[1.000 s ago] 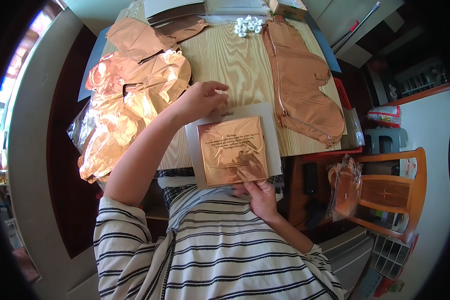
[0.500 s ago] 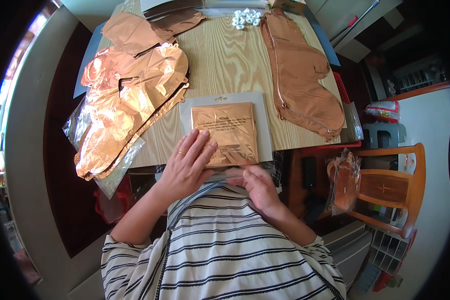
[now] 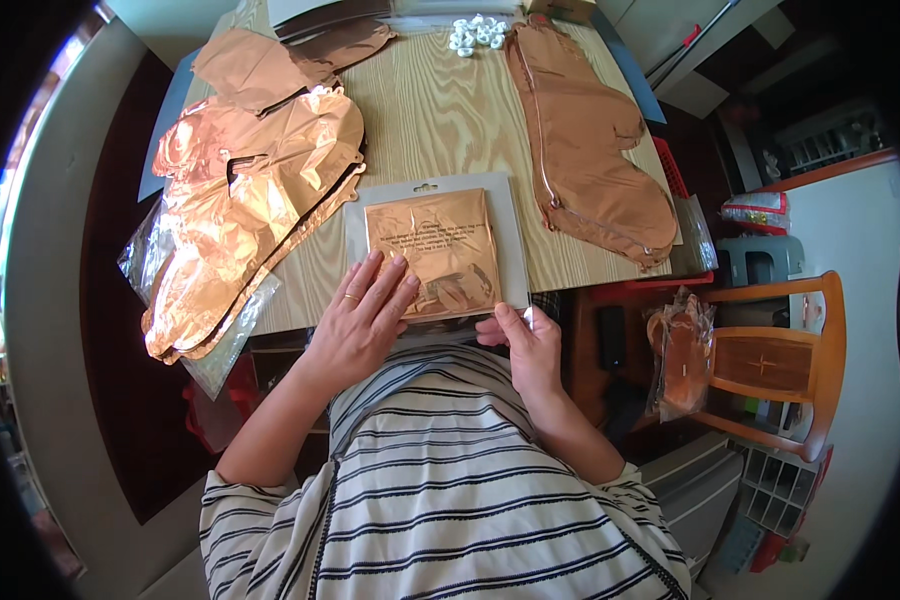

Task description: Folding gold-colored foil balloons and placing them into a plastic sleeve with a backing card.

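A flat packet [image 3: 436, 235] lies at the table's near edge: a folded copper-coloured foil piece in a clear printed bag, on a pale card [image 3: 515, 230] with a hang hole. My left hand [image 3: 362, 312] rests on its near left part, fingers stretched out and laid flat. At the near right corner, my right hand [image 3: 530, 345] pinches the packet's edge with the thumb on top; its other fingertips are partly hidden below. Large flat copper foil balloons [image 3: 260, 200] are stacked to the left, and another foil stack [image 3: 585, 140] lies to the right.
Small white rolls [image 3: 478, 35] sit in a cluster at the table's far side. Clear plastic bags [image 3: 220, 350] hang over the left edge. On the right, a wooden chair [image 3: 830, 350] stands beside a bagged copper foil bundle [image 3: 682, 355]. A red basket [image 3: 670, 165] is next to the table.
My right hand has moved up from below the table edge and now grips the packet's near right corner. The left hand stays flat on the packet. The view has shifted slightly.
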Demonstrator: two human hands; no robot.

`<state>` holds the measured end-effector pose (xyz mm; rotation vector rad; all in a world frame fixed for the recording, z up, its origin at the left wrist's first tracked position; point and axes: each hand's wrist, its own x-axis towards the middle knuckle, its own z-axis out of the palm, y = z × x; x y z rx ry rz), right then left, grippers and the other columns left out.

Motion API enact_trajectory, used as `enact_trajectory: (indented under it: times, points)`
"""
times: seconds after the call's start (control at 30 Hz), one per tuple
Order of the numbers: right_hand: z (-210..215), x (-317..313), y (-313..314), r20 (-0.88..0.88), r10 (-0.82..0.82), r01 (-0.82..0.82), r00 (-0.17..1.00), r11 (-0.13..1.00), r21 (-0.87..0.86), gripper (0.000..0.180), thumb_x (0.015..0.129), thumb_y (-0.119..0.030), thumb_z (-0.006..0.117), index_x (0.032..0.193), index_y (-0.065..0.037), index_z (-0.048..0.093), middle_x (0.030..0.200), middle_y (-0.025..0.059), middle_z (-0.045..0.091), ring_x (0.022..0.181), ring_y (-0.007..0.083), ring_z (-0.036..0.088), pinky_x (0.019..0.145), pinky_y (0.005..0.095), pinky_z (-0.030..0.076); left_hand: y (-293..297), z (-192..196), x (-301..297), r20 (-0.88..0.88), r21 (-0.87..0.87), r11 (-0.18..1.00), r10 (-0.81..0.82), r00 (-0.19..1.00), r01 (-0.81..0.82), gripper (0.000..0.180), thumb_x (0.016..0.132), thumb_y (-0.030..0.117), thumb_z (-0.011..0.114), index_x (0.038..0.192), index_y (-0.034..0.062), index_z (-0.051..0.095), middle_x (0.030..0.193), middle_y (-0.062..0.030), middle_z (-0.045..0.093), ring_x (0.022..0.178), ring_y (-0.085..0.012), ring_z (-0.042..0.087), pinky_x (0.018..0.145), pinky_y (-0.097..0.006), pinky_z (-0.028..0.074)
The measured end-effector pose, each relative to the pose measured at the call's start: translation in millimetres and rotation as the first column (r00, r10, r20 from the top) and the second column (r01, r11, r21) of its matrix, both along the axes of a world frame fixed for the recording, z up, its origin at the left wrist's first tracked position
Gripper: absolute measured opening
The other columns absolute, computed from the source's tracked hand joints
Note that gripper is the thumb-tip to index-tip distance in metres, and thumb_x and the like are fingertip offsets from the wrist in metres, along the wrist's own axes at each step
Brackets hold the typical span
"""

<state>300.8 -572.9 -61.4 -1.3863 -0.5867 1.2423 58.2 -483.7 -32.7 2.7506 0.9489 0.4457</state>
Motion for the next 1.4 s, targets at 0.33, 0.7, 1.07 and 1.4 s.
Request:
enact_trajectory:
  times: [0.33, 0.7, 1.07, 1.4]
  points:
    - [19, 4, 12, 0.095, 0.012, -0.006, 0.995, 0.998, -0.068, 0.03, 0.1, -0.025, 0.068, 0.096, 0.005, 0.068, 0.08, 0.0153, 0.074, 0.065, 0.0179, 0.071, 0.063, 0.0289, 0.059, 7, 21, 14, 0.007, -0.049, 0.999, 0.019, 1.0, -0.019, 0.078, 0.084, 0.036, 0.073, 0.15, 0.0062, 0.046, 0.156, -0.0198, 0.041, 0.145, -0.0437, 0.036, 0.119, -0.057, 0.029]
    - [63, 76, 38, 0.421, 0.585, -0.459, 0.693, 0.809, -0.367, 0.024, 0.093, -0.022, 0.071, 0.085, 0.001, 0.073, 0.071, 0.0124, 0.073, 0.062, 0.017, 0.072, 0.06, 0.03, 0.055, 41, 0, 37, 0.089, 0.009, 0.988, -0.152, 0.984, 0.152, 0.074, 0.085, 0.034, 0.074, 0.149, 0.0112, 0.046, 0.156, -0.0185, 0.042, 0.147, -0.04, 0.036, 0.12, -0.054, 0.027]
    - [77, 65, 403, 0.988, -0.118, -0.691, 0.099, 0.706, 0.154, 0.018, 0.091, -0.022, 0.064, 0.091, -0.007, 0.073, 0.091, 0.0168, 0.071, 0.085, 0.038, 0.068, 0.074, 0.0454, 0.055, 56, 13, 36, 0.105, -0.13, 0.973, -0.178, 0.978, 0.191, 0.071, 0.087, 0.038, 0.069, 0.149, 0.0109, 0.048, 0.155, -0.0184, 0.043, 0.146, -0.0404, 0.037, 0.118, -0.055, 0.028]
    - [40, 16, 517, 0.834, -0.22, -0.734, -0.507, 0.618, -0.283, 0.019, 0.091, -0.011, 0.054, 0.087, -0.008, 0.072, 0.101, 0.0123, 0.068, 0.091, 0.0315, 0.07, 0.082, 0.0485, 0.057, 59, 17, 34, 0.148, -0.158, 0.964, -0.189, 0.971, 0.212, 0.061, 0.09, 0.036, 0.066, 0.142, 0.006, 0.052, 0.152, -0.0153, 0.045, 0.143, -0.0371, 0.04, 0.119, -0.054, 0.029]
